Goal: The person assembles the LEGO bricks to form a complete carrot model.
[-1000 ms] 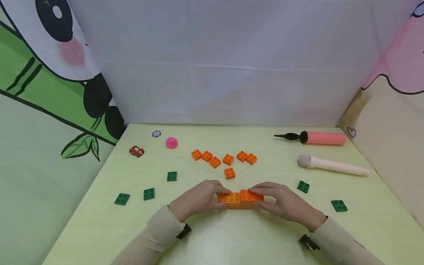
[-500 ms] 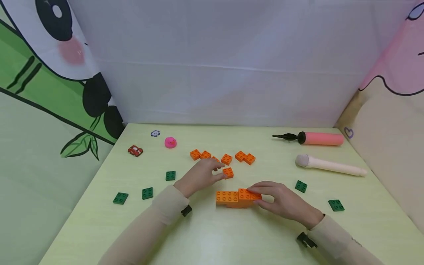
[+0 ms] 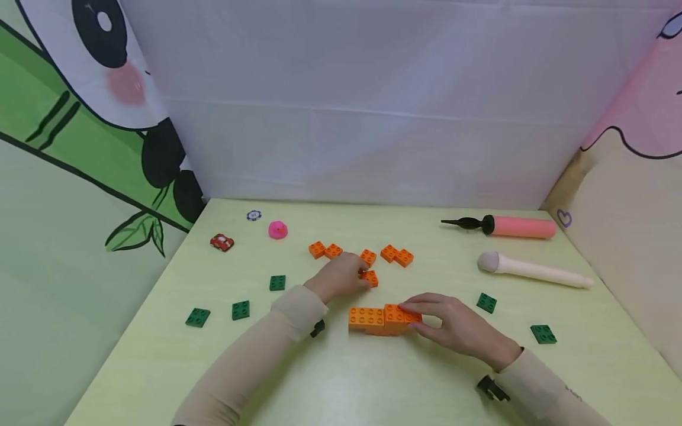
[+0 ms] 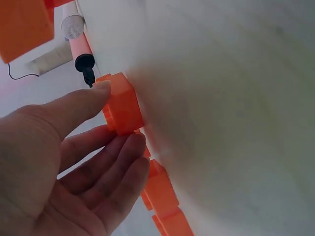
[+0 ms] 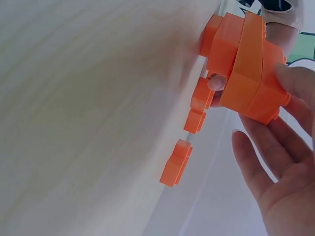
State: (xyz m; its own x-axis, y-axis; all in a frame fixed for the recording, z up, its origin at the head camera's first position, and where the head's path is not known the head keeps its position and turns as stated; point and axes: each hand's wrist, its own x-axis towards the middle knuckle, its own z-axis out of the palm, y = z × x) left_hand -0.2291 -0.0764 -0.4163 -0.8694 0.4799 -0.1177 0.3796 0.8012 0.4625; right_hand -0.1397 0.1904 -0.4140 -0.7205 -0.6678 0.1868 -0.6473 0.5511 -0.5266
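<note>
In the head view my left hand (image 3: 341, 276) reaches to a small orange toy brick (image 3: 371, 278) on the table. The left wrist view shows its thumb on one side of that brick (image 4: 124, 104) and the index fingertip at the other, a pinch. My right hand (image 3: 458, 322) holds the right end of a joined block of orange bricks (image 3: 367, 318) between thumb and fingers. Seen from the right wrist, this block (image 5: 246, 69) has stacked pieces, with the thumb on its near face. Part of the block's right end is hidden by the fingers.
Several loose orange bricks (image 3: 404, 257) lie beyond the hands. Green bricks (image 3: 277, 283) lie to both sides. Farther back are a red toy car (image 3: 221, 242), a pink duck (image 3: 277, 229), a poker chip (image 3: 254, 215), a pink pump (image 3: 519, 226) and a toy microphone (image 3: 533, 270).
My left hand has let go of the orange block, moved away from me and closed its thumb and finger on a loose brick. The right hand keeps its hold on the block.
</note>
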